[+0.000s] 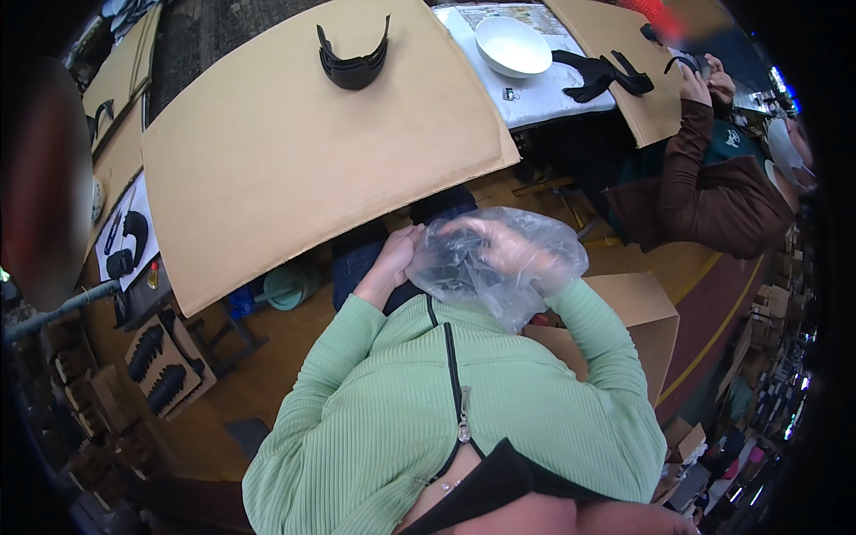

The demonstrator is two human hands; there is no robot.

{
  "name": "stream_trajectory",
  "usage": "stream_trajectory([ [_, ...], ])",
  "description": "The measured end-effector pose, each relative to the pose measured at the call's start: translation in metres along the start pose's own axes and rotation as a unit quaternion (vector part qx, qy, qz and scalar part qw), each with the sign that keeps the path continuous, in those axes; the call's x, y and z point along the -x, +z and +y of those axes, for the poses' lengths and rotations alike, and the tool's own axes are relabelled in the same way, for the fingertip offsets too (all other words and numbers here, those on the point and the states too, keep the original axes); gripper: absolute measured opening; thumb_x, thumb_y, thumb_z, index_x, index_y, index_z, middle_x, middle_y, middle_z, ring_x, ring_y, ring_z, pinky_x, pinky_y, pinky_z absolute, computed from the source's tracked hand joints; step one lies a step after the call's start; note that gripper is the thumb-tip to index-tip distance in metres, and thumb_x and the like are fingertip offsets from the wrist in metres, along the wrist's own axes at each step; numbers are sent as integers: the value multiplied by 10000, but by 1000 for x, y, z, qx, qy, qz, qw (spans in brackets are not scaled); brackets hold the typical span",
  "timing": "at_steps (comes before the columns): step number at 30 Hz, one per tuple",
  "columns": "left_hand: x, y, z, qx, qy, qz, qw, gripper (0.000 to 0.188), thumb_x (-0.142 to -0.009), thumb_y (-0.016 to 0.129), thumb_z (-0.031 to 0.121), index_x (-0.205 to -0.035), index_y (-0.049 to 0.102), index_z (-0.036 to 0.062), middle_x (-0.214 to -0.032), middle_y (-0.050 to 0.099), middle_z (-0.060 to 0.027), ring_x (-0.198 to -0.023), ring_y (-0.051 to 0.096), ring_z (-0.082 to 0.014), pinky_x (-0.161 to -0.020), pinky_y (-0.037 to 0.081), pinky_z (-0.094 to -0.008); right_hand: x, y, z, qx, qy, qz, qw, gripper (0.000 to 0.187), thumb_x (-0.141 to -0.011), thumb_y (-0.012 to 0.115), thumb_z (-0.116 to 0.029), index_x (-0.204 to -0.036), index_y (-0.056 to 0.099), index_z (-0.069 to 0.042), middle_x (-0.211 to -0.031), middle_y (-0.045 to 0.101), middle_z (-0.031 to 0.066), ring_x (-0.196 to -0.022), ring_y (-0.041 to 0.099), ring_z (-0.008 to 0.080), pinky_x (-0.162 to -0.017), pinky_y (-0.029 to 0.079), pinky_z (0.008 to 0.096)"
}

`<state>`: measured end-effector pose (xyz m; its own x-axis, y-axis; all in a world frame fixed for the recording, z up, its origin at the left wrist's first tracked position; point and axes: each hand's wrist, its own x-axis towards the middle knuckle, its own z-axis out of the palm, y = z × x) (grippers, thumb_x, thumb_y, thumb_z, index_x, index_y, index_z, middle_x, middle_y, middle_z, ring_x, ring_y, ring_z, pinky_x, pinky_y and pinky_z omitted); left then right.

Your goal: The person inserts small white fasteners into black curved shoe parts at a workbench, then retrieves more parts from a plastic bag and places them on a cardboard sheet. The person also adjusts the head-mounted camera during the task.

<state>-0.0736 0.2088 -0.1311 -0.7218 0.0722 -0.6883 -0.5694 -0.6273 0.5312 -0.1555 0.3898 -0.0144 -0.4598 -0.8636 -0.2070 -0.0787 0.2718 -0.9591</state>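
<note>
A clear plastic bag (499, 299) hangs in front of my body, just below the cardboard-covered table's near edge. My left hand (399, 257) is closed, pinching the bag's left edge. Inside the bag, seen through the film, is my right hand (513, 248); its fingers stretch out to the left, partly blurred by the plastic. I see no other thing in the bag. Farther off, a black curved visor-like part (354, 69) lies on the cardboard sheet (303, 169), apart from both hands.
At the back right are a white bowl (514, 48) and black curved parts (593, 75). A co-worker in a brown sleeve (704, 201) handles something there. An open cardboard box (637, 308) stands by my right arm. Black parts on a board (165, 370) sit low at left.
</note>
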Motion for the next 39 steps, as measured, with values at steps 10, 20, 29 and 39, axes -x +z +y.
stream_trajectory([
  [10, 11, -17, 13, 36, 28, 43, 998, 263, -965, 473, 188, -1010, 602, -36, -928, 656, -97, -777, 630, -179, -693, 511, -296, 10, -1, 6, -10, 17, 191, 981, 450, -721, 504, 133, -1142, 570, -12, -1140, 608, 114, -1088, 567, 208, -966, 425, 313],
  [20, 51, -83, 47, -306, 8, -102, 947, 277, -906, 594, 193, -1106, 610, 3, -1014, 649, -76, -931, 599, -135, -849, 467, -270, 63, -29, 32, 27, -52, 147, 987, 347, -762, 550, -12, -1104, 582, 35, -1072, 640, 130, -998, 599, 214, -911, 451, 316],
  [29, 24, -154, 19, 204, 143, -12, 969, 375, -927, 529, 166, -1244, 483, -29, -1225, 538, -206, -1081, 554, -331, -962, 458, -436, 103, -87, 79, -35, 228, 412, 882, 413, -798, 584, 87, -1207, 543, 47, -1007, 653, 106, -892, 592, 127, -793, 478, 257],
  [39, 27, -157, 20, 223, 30, -312, 923, 269, -946, 488, 309, -873, 572, 63, -776, 551, -35, -709, 542, -143, -672, 465, -277, 89, -109, 19, -129, 170, 472, 855, 274, -812, 570, 93, -1079, 583, 32, -977, 647, 76, -854, 611, 143, -771, 500, 276],
])
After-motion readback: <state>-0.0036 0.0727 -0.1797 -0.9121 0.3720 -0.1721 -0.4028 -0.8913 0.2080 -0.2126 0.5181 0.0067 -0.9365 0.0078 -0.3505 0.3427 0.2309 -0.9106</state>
